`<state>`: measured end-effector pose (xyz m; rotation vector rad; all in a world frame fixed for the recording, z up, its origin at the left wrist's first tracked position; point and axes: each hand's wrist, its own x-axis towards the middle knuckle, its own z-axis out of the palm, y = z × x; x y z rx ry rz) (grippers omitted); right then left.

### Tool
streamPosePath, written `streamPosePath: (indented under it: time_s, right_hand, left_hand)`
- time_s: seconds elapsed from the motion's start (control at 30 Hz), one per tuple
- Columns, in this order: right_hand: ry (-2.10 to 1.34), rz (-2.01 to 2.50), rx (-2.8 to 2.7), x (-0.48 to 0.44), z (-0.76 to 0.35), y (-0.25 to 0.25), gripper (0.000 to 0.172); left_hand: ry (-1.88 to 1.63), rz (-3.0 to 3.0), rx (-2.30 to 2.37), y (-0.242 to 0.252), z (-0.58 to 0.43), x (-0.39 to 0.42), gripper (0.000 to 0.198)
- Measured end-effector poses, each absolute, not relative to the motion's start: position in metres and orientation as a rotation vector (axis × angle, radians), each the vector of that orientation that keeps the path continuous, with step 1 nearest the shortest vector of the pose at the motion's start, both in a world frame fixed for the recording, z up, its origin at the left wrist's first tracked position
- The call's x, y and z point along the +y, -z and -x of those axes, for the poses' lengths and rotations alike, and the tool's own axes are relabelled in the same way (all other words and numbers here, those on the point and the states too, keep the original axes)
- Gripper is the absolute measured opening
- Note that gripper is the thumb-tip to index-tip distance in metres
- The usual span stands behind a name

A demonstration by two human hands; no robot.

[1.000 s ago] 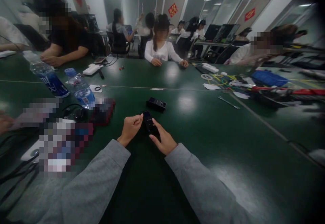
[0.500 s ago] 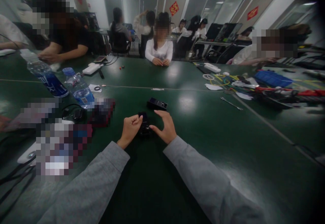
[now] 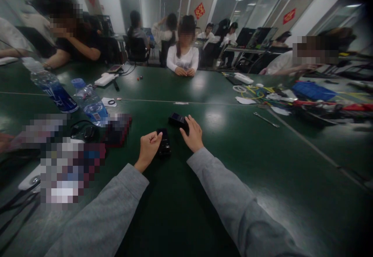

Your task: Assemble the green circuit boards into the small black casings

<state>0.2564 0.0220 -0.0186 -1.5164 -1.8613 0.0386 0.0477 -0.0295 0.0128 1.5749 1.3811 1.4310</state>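
On the green table (image 3: 177, 195), a small black handheld device (image 3: 165, 140) with a dark screen end and lighter marks lies lengthwise before me. Against its left side rests my left hand (image 3: 149, 148), closed in a fist with the thumb up; what its curled fingers hold, if anything, is hidden. Just beyond lies a second black device (image 3: 176, 118), turned sideways. My right hand (image 3: 192, 133) is around this one's right end, fingers over it and thumb along the near side, covering that end.
Two plastic bottles, one blue-labelled (image 3: 55, 90) and one clear (image 3: 89, 103), stand at left near blurred-out items (image 3: 72, 171) and cables. At right are a wrench (image 3: 265, 119) and a heap of wires with a blue bundle (image 3: 314, 91). Several people sit around, one person (image 3: 183, 57) opposite.
My right hand has moved forward from beside the nearer device to the right end of the farther one. My left hand is almost unmoved. A person at left has raised a hand to the head.
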Motion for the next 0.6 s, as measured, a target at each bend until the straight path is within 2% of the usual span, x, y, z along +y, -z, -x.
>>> streamPosePath:
  time_s: [0.2, 0.6]
  right_hand:
    - [0.035, 1.55, -1.82, 0.011, -0.256, 0.012, 0.035]
    - [-0.033, 1.53, -1.687, -0.042, -0.242, 0.009, 0.031]
  left_hand:
    - [-1.456, -1.433, 1.391, -0.012, -0.047, -0.027, 0.05]
    - [-1.584, -0.935, 1.314, -0.001, -0.042, -0.014, 0.056]
